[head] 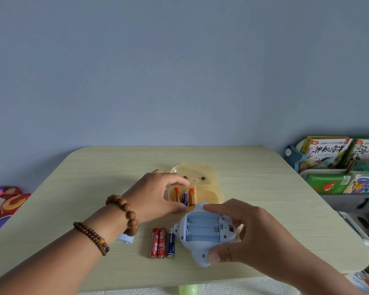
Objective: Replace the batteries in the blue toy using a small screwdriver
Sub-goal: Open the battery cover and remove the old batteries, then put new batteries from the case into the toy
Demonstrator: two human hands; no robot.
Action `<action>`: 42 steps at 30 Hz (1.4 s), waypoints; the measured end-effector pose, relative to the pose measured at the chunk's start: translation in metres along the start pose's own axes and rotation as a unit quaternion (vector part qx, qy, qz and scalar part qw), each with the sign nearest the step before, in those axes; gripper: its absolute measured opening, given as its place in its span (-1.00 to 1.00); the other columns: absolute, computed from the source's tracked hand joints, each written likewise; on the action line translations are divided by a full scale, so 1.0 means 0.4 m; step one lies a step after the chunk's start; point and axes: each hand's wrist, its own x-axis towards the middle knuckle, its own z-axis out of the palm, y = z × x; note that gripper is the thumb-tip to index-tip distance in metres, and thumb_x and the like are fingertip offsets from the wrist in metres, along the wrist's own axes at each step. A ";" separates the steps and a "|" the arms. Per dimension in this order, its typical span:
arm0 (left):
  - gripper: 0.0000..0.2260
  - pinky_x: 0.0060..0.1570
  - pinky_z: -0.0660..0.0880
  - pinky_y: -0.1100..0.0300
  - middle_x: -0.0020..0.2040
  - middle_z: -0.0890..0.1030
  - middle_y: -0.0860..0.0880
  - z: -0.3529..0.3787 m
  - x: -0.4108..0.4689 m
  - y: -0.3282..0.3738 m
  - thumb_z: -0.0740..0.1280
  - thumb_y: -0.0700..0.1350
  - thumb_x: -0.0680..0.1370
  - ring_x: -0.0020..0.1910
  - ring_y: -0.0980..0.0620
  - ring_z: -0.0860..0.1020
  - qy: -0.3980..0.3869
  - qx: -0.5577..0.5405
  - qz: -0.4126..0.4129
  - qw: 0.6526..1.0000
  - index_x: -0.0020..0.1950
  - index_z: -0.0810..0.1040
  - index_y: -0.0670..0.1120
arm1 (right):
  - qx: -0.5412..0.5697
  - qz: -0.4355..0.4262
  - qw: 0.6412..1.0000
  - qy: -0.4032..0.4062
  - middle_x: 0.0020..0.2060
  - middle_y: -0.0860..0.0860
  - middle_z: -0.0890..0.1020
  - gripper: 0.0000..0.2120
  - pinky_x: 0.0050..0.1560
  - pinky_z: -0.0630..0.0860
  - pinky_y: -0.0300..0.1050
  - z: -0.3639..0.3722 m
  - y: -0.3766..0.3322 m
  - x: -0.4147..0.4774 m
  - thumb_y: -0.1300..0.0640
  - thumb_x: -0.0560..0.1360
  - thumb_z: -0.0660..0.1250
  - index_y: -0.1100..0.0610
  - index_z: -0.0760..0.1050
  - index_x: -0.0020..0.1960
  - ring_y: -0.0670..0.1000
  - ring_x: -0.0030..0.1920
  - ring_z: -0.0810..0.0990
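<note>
Right hand has the toy in a wide grip: thumb on its near end, fingertips hooked over the far end, so it's properly held. The toy sits belly-up around the middle of the desk, a bit toward the near edge, with its battery bay open and three slots facing up. Left hand is over the left end of the box, with the fingers spread wide and curved, index over by the lid and thumb down at the near rim. Nothing's pinched between them, and honestly I can't tell if they're touching the box or just above it. The box is a see-through yellow bear thing lying open just behind the toy, on the far-edge side, with three batteries side by side in its tray, two orange with a blue one between. Three more cells lie in a row on the desk just left of the toy, two red and one blue, ends pointing at the near edge. There's a pale blue piece half hidden under the left wrist, and two bead bracelets on that arm. Off the right edge is a rack of books, and off the left edge some colourful stuff I can't make out.
</note>
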 end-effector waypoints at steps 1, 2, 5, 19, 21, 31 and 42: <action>-0.47 0.17 0.44 0.24 0.28 0.50 0.14 0.000 -0.003 0.000 0.54 0.21 0.35 0.25 0.12 0.51 0.003 -0.002 0.005 1.000 0.29 0.50 0.31 | 0.000 0.000 1.000 0.001 0.05 -0.34 0.56 -0.26 -0.12 0.47 -0.42 0.000 -0.001 -0.002 -0.14 0.15 0.69 -0.32 0.52 0.28 -0.28 0.03 0.56; -0.48 0.17 0.44 0.26 0.28 0.51 0.16 -0.003 -0.006 0.000 0.55 0.20 0.36 0.25 0.14 0.50 0.009 -0.005 0.014 1.000 0.29 0.51 0.30 | 0.002 0.001 1.000 0.001 0.05 -0.35 0.55 -0.26 -0.12 0.47 -0.42 0.001 -0.003 -0.003 -0.12 0.15 0.69 -0.32 0.52 0.28 -0.29 0.03 0.56; -0.54 0.15 0.43 0.37 0.19 0.54 0.30 -0.032 -0.025 -0.001 0.54 0.10 0.40 0.15 0.36 0.48 0.034 -0.019 0.047 0.998 0.27 0.54 0.24 | 0.017 0.006 1.000 0.002 0.03 -0.36 0.56 -0.26 -0.13 0.48 -0.43 0.001 -0.008 -0.005 -0.06 0.16 0.71 -0.28 0.54 0.29 -0.31 0.01 0.57; -0.16 0.33 0.28 0.33 0.14 0.41 0.40 -0.044 -0.182 -0.045 0.51 0.37 0.20 0.23 0.37 0.32 -0.073 0.116 0.075 0.988 0.41 0.33 0.22 | 0.040 0.025 0.999 0.008 -0.08 -0.33 0.64 -0.28 -0.30 0.49 -0.43 0.002 -0.025 -0.014 0.01 0.14 0.72 -0.27 0.56 0.24 -0.35 -0.31 0.58; -0.20 0.34 0.31 0.28 0.13 0.43 0.38 -0.032 -0.179 -0.039 0.44 0.40 0.21 0.21 0.36 0.33 -0.063 0.122 0.084 0.987 0.40 0.35 0.23 | 0.045 0.027 0.999 0.016 -0.11 -0.19 0.67 -0.28 -0.32 0.48 -0.43 0.002 -0.024 -0.014 0.03 0.14 0.73 -0.25 0.58 0.24 -0.34 -0.34 0.58; -0.42 0.11 0.51 0.32 0.08 0.54 0.33 -0.073 -0.180 -0.022 0.58 0.20 0.29 0.09 0.35 0.52 -0.027 0.051 0.056 0.997 0.27 0.49 0.27 | 0.059 0.026 0.998 0.010 -0.04 -0.18 0.66 -0.28 -0.29 0.50 -0.41 0.001 -0.030 -0.021 0.10 0.16 0.72 -0.21 0.58 0.26 -0.36 -0.30 0.59; -0.84 -0.02 0.64 0.17 0.06 0.58 0.16 -0.003 -0.124 0.076 0.51 -0.20 0.48 -0.05 0.07 0.67 0.126 -0.146 0.149 0.970 0.04 0.73 -0.03 | 0.024 0.036 0.999 0.010 -0.07 -0.18 0.64 -0.26 -0.24 0.47 -0.44 0.000 -0.028 -0.017 0.04 0.15 0.73 -0.27 0.57 0.26 -0.33 -0.30 0.55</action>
